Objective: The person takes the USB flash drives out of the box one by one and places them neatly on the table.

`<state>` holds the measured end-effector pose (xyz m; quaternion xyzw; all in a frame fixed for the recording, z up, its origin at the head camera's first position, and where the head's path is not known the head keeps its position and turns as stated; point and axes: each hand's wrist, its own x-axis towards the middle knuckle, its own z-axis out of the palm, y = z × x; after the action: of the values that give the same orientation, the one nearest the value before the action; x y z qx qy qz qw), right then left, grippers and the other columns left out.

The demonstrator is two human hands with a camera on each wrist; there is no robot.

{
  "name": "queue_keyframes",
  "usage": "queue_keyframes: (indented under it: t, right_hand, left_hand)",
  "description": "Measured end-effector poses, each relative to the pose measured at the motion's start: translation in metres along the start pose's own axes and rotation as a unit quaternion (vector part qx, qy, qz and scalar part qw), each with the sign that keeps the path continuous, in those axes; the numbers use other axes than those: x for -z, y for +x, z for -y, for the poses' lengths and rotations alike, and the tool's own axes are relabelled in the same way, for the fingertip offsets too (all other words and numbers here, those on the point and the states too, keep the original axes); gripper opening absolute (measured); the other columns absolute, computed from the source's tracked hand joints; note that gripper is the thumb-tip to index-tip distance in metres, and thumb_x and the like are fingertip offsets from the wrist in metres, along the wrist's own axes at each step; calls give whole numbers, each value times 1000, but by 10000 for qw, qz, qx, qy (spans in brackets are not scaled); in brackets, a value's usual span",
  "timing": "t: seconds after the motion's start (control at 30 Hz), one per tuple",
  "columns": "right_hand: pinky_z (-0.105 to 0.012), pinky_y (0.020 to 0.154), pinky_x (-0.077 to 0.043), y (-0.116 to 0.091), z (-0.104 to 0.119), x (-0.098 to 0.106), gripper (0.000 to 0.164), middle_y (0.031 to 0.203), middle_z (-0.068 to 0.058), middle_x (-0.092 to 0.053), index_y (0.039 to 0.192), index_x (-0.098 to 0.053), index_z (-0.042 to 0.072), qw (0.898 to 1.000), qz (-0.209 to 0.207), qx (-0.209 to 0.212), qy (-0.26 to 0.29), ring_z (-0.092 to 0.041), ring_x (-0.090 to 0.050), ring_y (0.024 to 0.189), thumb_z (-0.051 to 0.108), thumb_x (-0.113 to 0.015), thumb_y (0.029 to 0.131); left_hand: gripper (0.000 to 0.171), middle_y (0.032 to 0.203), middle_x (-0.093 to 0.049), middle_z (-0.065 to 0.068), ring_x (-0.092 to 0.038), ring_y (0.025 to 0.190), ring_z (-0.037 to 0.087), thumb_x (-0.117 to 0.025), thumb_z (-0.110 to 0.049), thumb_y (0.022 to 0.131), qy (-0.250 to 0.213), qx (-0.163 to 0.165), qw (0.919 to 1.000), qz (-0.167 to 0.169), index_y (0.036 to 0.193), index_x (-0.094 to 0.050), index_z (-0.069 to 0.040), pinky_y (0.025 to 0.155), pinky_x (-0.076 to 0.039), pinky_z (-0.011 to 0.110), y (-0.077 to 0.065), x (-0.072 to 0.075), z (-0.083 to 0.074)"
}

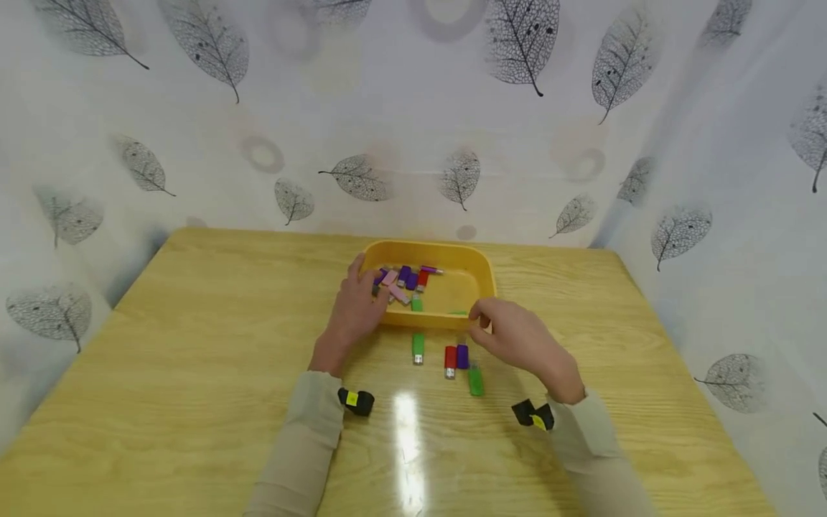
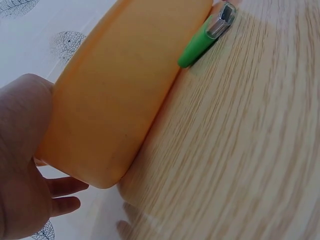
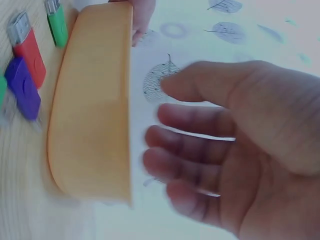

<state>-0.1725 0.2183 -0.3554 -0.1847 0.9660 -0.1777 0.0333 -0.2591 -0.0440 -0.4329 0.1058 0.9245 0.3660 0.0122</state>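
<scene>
A yellow plastic bin [image 1: 426,320] stands on the table, holding several USB flash drives in purple, pink [image 1: 398,294], red [image 1: 423,280] and green, mostly bunched on its left side. My left hand [image 1: 354,309] grips the bin's left rim; its fingers show beyond the wall in the left wrist view. Above the front right corner is my right hand [image 1: 520,337], fingers loosely bent. Nothing lies between thumb and fingers [image 3: 192,120] in the right wrist view. Before the bin lie a green drive [image 1: 418,348], a red one [image 1: 450,361], a purple one [image 1: 462,357] and another green one [image 1: 476,380].
The wooden table [image 1: 226,345] extends to both sides of the bin. Behind it hangs a white curtain [image 1: 400,129] printed with leaves. Black wrist-camera mounts [image 1: 357,402] sit at both cuffs.
</scene>
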Motion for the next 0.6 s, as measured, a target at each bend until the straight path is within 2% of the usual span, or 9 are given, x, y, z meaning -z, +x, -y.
queue_keyframes:
  t: [0.07,0.13,0.27,0.47,0.6]
  right_hand:
    - [-34,69,-52,14,1,-4,18,94,-2,-67,105,-67,7,9998,-198,56,39,-18,-61,79,20,-65,93]
    - [-38,74,-54,30,3,-8,19,99,-5,-67,107,-68,6,9997,-208,106,47,-22,-64,87,19,-63,93]
    - [-42,82,-54,63,2,-18,24,106,-10,-66,111,-68,4,9998,118,148,-117,-27,-64,96,19,-62,93]
    - [-44,94,-51,98,-9,-32,36,120,-13,-66,121,-68,4,9973,694,245,-61,-30,-62,109,22,-70,90]
    - [-40,88,-53,116,-14,-42,36,114,-10,-68,120,-68,5,9938,1074,297,-13,-25,-64,98,22,-73,89]
  left_hand:
    - [49,166,-6,11,-34,138,43,-48,-31,100,37,2,10000,44,139,-49,-3,112,-32,58,0,2,0]
    - [49,166,-5,11,-34,138,42,-48,-31,100,68,37,9999,65,140,-49,-3,112,-32,58,0,3,0]
    - [48,166,-5,11,-33,139,43,-49,-31,100,78,102,9999,46,139,-50,-3,112,-32,58,-1,4,1]
    - [48,165,-8,12,-36,136,46,-49,-31,99,70,-93,9999,-10,137,-51,-3,109,-34,60,1,-1,1]
    - [48,166,-8,11,-35,137,44,-47,-33,100,177,11,9998,-8,138,-51,-4,110,-34,58,1,-1,-1]
